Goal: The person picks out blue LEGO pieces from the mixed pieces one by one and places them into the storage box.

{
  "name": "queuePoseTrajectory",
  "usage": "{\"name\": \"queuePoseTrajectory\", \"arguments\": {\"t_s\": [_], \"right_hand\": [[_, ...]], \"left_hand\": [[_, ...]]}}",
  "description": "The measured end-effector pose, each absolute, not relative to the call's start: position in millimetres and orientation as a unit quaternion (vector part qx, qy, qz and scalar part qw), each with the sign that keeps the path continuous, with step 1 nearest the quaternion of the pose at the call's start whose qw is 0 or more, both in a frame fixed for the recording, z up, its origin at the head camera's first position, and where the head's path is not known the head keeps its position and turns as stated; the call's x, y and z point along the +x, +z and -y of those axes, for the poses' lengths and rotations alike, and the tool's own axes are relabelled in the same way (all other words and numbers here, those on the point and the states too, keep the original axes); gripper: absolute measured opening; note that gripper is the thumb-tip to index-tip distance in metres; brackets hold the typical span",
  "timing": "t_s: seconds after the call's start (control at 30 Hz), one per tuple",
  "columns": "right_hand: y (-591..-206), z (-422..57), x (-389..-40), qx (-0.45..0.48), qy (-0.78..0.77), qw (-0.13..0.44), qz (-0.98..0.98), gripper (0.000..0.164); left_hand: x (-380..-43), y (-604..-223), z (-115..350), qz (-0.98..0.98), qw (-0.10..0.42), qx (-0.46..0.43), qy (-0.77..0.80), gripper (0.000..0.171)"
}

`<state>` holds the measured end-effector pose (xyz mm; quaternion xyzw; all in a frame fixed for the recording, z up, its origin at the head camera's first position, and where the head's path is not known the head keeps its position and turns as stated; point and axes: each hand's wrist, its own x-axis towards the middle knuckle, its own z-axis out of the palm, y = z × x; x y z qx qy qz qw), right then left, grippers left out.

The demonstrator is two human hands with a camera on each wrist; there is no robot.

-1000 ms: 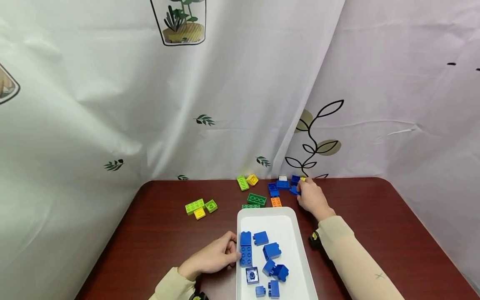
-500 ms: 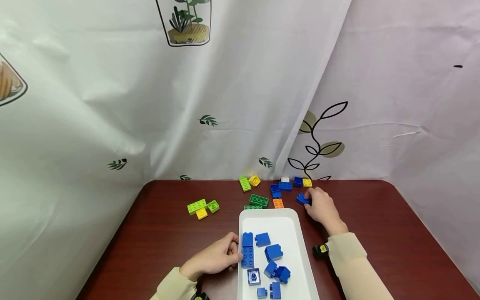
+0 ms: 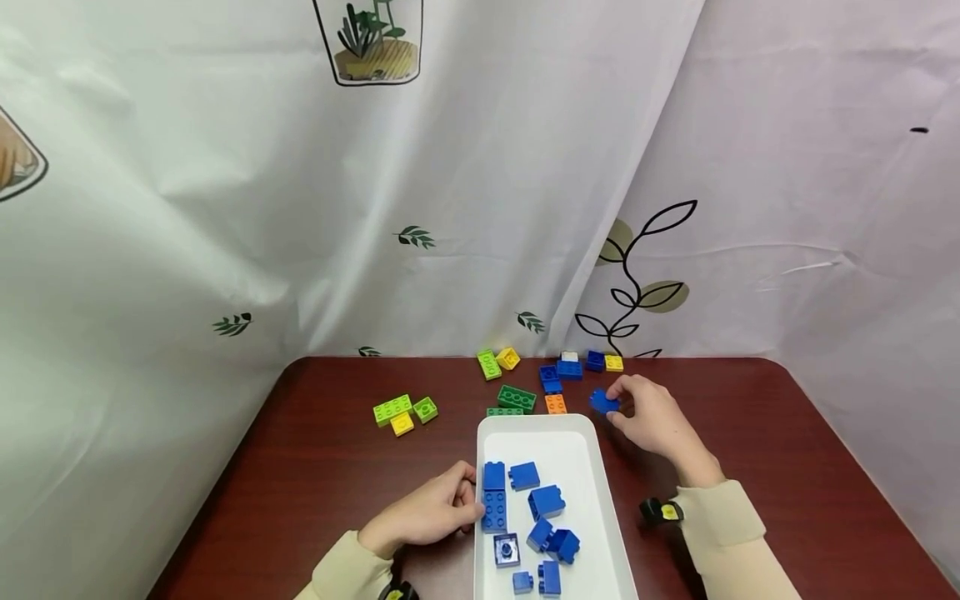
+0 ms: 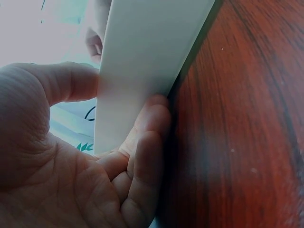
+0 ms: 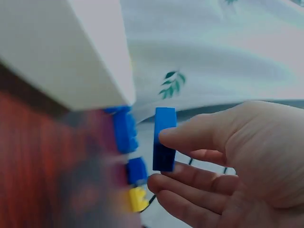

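Note:
My right hand pinches a blue toy building brick between thumb and fingers, beyond the tray's far right corner. In the right wrist view that brick appears narrow and stands off the table. My left hand holds the left side of a long white tray. Seen from the left wrist, its thumb lies on the rim of the tray wall and the fingers curl against the outer side, near the bottom edge. Several blue bricks lie loose in the tray.
Behind the tray are more blue bricks, an orange brick, dark green bricks and a yellow brick. Light green bricks lie to the left. A white curtain hangs behind the brown table.
My right hand has drawn a blue brick from the pile at the back, towards me and away from its neighbours. The left hand keeps its place on the tray.

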<state>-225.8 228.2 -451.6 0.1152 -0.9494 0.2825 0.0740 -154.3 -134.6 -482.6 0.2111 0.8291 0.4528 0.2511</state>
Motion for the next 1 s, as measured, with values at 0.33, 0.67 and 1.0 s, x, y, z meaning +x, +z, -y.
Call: {"name": "queuePoseTrajectory", "arguments": {"t_s": [0.33,0.67,1.0], "right_hand": [[-431.8,-201.2,-206.6,0.211,0.268,0.052,0.939,0.025],[-433.0,-178.7,-198.7,0.235,0.237,0.038,0.942,0.026],[-436.9,-172.2,-195.3,0.273,0.228,-0.028,0.934,0.035]], "left_hand": [[-154.7,-483.8,133.3,-0.829,0.239,0.222,0.455,0.035],[-154.4,-483.8,134.8,-0.831,0.244,0.217,0.450,0.035],[-154.8,-483.8,135.1,-0.831,0.250,0.212,0.450,0.034]]}}
